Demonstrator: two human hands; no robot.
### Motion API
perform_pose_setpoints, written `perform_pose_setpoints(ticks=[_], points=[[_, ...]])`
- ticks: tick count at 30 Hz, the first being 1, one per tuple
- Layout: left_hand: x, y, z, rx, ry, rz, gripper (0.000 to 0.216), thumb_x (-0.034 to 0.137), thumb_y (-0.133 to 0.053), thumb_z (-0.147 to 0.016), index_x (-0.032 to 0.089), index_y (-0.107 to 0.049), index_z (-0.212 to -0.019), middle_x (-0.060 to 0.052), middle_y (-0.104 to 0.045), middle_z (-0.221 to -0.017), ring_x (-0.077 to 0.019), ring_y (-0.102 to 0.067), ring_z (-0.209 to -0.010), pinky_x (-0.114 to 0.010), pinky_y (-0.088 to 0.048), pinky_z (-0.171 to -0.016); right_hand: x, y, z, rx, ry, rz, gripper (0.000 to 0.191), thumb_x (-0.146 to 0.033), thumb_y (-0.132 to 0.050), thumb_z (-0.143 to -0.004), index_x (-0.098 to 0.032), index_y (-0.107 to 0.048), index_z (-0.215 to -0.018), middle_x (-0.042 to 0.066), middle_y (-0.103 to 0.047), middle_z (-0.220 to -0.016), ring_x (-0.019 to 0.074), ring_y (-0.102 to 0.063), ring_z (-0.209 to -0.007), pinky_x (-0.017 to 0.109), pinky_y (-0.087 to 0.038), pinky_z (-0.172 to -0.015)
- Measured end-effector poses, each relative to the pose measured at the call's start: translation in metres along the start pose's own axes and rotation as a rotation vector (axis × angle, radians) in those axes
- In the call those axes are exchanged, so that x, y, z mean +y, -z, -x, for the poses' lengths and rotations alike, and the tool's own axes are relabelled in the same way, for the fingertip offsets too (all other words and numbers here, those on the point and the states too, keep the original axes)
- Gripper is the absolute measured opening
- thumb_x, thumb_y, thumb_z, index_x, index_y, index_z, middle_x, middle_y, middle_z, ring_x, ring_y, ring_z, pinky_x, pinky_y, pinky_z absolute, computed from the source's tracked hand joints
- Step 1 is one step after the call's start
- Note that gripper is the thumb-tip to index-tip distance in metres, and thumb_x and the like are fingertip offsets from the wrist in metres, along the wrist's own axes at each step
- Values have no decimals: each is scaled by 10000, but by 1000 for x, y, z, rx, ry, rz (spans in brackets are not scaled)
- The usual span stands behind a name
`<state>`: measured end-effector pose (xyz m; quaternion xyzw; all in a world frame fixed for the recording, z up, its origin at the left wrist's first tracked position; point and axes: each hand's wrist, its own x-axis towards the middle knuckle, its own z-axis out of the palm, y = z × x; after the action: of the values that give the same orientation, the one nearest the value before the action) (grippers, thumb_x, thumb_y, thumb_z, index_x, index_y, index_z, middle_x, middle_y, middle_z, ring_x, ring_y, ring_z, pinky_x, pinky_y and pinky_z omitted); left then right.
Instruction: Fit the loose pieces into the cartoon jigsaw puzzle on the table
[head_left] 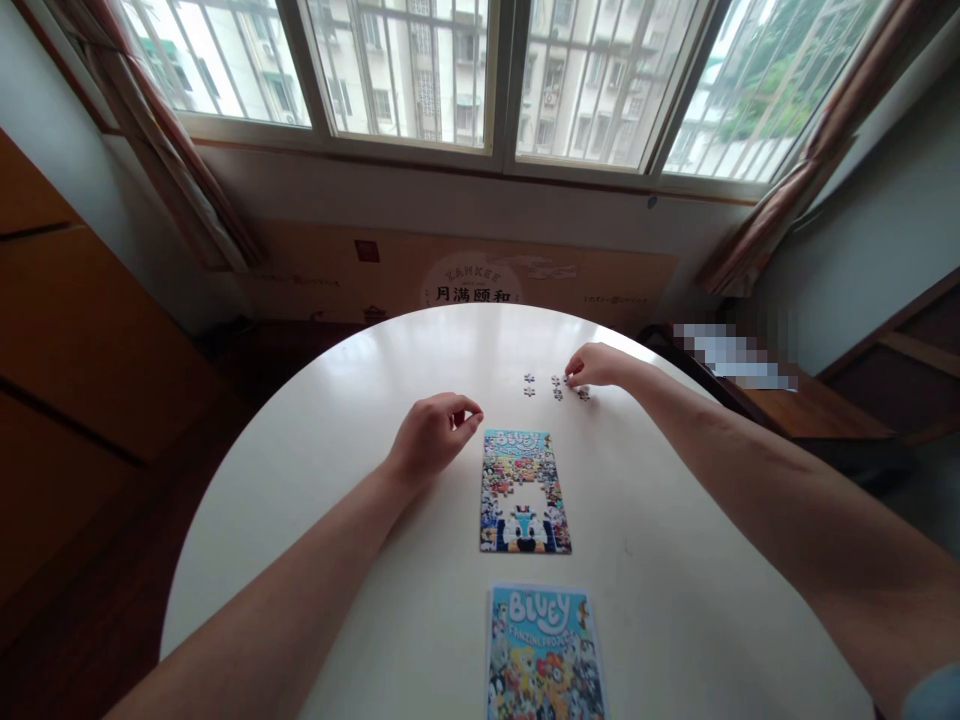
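Observation:
A partly assembled jigsaw puzzle [525,540] lies flat on the table, with an irregular gap in its middle where white shows through. My left hand [431,437] is beside its upper left corner, thumb and forefinger drawn together; whatever is between them, if anything, I cannot make out. Farther back, my right hand [598,364] pinches a small puzzle piece [567,380] at its fingertips, close to the tabletop. Loose pieces lie around there: one piece [584,394] just below the hand, another piece [558,394] to its left, and a piece [529,392] farther left.
A printed "Bluey" picture sheet [546,660] lies nearest me on the white round table [300,500]. Beyond the table's far edge are a printed cardboard box [600,265] and barred windows [405,80]. To the right stands a wooden surface [832,410].

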<state>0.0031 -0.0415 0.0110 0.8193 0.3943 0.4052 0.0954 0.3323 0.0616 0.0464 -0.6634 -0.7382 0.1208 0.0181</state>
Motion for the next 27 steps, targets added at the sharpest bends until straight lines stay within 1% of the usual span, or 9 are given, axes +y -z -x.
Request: perform_pose_setpoints(ticks=[5,10,14,16,19,20,22,24,27], points=[[2,1,0,-10,12,7,94,192,-660,-863,181,-751,-840,1,-647,-662,-113,-526,-563,-259,-435,-580,-6,-3,-3,18,-38,37,182,-247,-843,-652,-239,-828,-833,37,-768,-855,220,-685,-853,269,-500,-723],[3,1,0,-24,18,10,94,175,-661,-860,176,-753,-837,-1,-641,-659,-113,-524,-568,-262,-433,-592,-13,1,-5,17,-60,-13,145,-195,-868,-600,-207,-796,-725,42,-745,-789,213,-677,-804,277,-510,-710],[6,3,-1,-58,-9,39,116,197,-649,-871,181,-754,-828,-13,-651,-679,-119,-535,-589,-265,-437,-589,-15,9,8,56,-87,-110,104,-170,-847,-641,-169,-753,-685,52,-717,-737,189,-657,-724,273,-493,-648],[10,6,-1,-97,-31,56,123,200,-643,-871,184,-758,-830,-17,-659,-692,-119,-540,-597,-265,-438,-587,-17,12,25,98,-80,-170,78,-199,-808,-716,-163,-750,-754,55,-721,-769,164,-644,-706,259,-482,-625],[20,10,-1,-208,-76,73,114,188,-652,-851,190,-762,-821,-16,-675,-725,-112,-545,-601,-259,-437,-582,-28,7,67,122,-24,-340,154,-317,-743,-820,-183,-740,-896,47,-729,-830,120,-620,-678,224,-453,-558],[24,11,-1,-262,-94,77,112,185,-655,-845,192,-763,-816,-15,-680,-737,-109,-547,-601,-254,-436,-578,-34,2,84,98,7,-518,174,-327,-761,-802,-177,-731,-887,58,-719,-810,118,-602,-659,217,-409,-505],[33,13,-2,-375,-128,89,112,183,-661,-842,191,-770,-818,-16,-684,-750,-104,-550,-600,-245,-434,-568,-47,-9,117,-13,63,-793,244,-379,-819,-740,-178,-709,-823,53,-692,-772,98,-537,-601,205,-345,-448],[41,13,-2,-462,-146,117,107,187,-674,-841,186,-781,-835,-20,-688,-750,-102,-556,-598,-237,-430,-555,-61,-22,144,-132,80,-955,324,-439,-858,-704,-174,-696,-799,28,-652,-730,68,-457,-556,194,-314,-436],[50,10,-1,-505,-112,198,96,211,-703,-844,175,-792,-851,-27,-705,-738,-100,-571,-596,-230,-431,-549,-76,-37,166,-213,5,-1126,391,-467,-895,-659,-163,-692,-798,-6,-580,-644,53,-410,-527,178,-260,-413]])
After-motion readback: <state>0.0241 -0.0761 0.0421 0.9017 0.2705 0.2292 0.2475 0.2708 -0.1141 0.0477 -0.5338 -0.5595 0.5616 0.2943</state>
